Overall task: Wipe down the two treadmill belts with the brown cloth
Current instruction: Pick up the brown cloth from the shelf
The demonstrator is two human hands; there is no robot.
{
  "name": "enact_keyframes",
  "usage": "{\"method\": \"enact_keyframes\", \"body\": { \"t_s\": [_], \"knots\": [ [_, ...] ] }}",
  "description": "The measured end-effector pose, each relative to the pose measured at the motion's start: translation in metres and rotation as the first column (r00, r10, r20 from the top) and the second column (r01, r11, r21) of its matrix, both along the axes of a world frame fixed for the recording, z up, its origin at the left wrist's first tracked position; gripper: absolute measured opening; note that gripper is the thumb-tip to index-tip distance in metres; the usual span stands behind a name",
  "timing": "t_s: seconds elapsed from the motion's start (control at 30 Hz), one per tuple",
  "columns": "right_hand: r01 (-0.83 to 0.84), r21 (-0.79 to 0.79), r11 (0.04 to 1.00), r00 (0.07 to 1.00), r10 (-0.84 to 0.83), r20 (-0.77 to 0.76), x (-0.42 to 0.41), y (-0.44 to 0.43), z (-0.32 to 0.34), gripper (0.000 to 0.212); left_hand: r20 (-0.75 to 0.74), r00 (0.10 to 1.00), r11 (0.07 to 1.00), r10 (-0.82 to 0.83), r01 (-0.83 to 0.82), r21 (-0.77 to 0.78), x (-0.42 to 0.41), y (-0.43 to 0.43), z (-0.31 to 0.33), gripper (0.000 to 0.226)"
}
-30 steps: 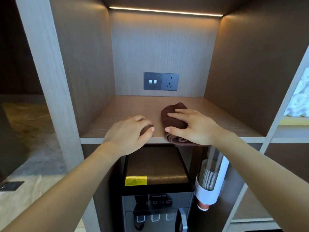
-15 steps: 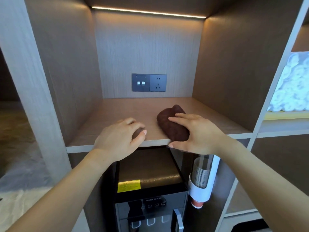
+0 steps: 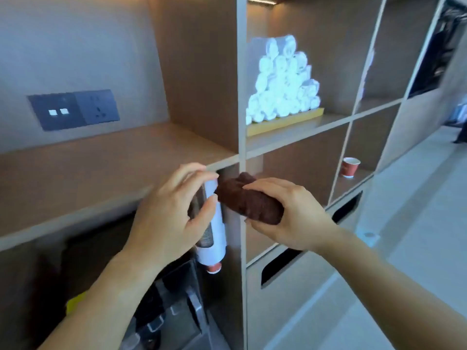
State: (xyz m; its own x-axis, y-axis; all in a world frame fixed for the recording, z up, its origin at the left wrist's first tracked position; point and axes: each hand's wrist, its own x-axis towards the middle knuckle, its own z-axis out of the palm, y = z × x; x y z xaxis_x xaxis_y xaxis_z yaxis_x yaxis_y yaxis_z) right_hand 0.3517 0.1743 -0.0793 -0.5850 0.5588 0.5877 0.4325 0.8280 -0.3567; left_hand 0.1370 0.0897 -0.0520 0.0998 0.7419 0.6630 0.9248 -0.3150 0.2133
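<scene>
Both hands are raised in front of a wooden shelf unit (image 3: 241, 97). Right hand (image 3: 290, 218): closed around the brown cloth (image 3: 249, 200), fingers over its top, thumb beneath. The cloth is bunched into a roll, held in the air just right of the unit's vertical divider, clear of the shelf board. Left hand (image 3: 166, 218): fingers spread and loosely curled, holding nothing; its fingertips lie just beside the left end of the cloth, and contact cannot be confirmed.

Behind the left hand, a white cup dispenser (image 3: 213, 238) hangs upright below the shelf board, with a red cup rim showing at its lower end. Lower left, in the bay under the board, stands a dark water dispenser (image 3: 174, 314); detail is blurred. To the right, a lower cabinet front carries two slot openings.

Farther back, the left bay has a bare shelf board (image 3: 88, 168) and a grey switch and socket plate (image 3: 73, 111) on its back wall. In the bay to the right, rolled white towels (image 3: 283, 84) are stacked in a pyramid on a wooden tray (image 3: 285, 122). One bay lower and farther right, a red paper cup (image 3: 350, 167) stands upright. No treadmill belt is in view.
</scene>
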Motion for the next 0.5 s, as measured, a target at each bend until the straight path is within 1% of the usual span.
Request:
{"method": "enact_keyframes", "body": {
  "t_s": [0.1, 0.2, 0.27, 0.37, 0.4, 0.5],
  "knots": [
    [0.148, -0.154, 0.977, 0.989, -0.142, 0.053, 0.076, -0.001, -0.036, 0.046, 0.035, 0.989, 0.985, -0.147, 0.149, -0.089, 0.068, 0.024, -0.03, 0.037],
    [0.32, -0.301, 0.898, 0.947, -0.303, 0.105, 0.167, -0.014, -0.078, 0.042, 0.063, 0.967, 0.936, -0.248, 0.255, -0.244, 0.153, 0.042, -0.079, 0.036],
    [0.424, -0.383, 0.821, 0.904, -0.409, 0.124, 0.235, -0.03, -0.105, 0.041, 0.103, 0.941, 0.88, -0.322, 0.337, -0.334, 0.217, 0.048, -0.113, 0.033],
    [0.558, -0.466, 0.687, 0.814, -0.561, 0.147, 0.338, -0.065, -0.142, 0.044, 0.147, 0.901, 0.782, -0.409, 0.429, -0.451, 0.318, 0.052, -0.157, 0.042],
    [0.595, -0.483, 0.642, 0.781, -0.603, 0.162, 0.369, -0.078, -0.152, 0.046, 0.159, 0.883, 0.747, -0.441, 0.46, -0.48, 0.354, 0.052, -0.169, 0.041],
    [0.687, -0.506, 0.521, 0.681, -0.705, 0.198, 0.452, -0.118, -0.174, 0.047, 0.16, 0.796, 0.632, -0.584, 0.57, -0.525, 0.463, 0.051, -0.195, 0.036]
  ]
}}
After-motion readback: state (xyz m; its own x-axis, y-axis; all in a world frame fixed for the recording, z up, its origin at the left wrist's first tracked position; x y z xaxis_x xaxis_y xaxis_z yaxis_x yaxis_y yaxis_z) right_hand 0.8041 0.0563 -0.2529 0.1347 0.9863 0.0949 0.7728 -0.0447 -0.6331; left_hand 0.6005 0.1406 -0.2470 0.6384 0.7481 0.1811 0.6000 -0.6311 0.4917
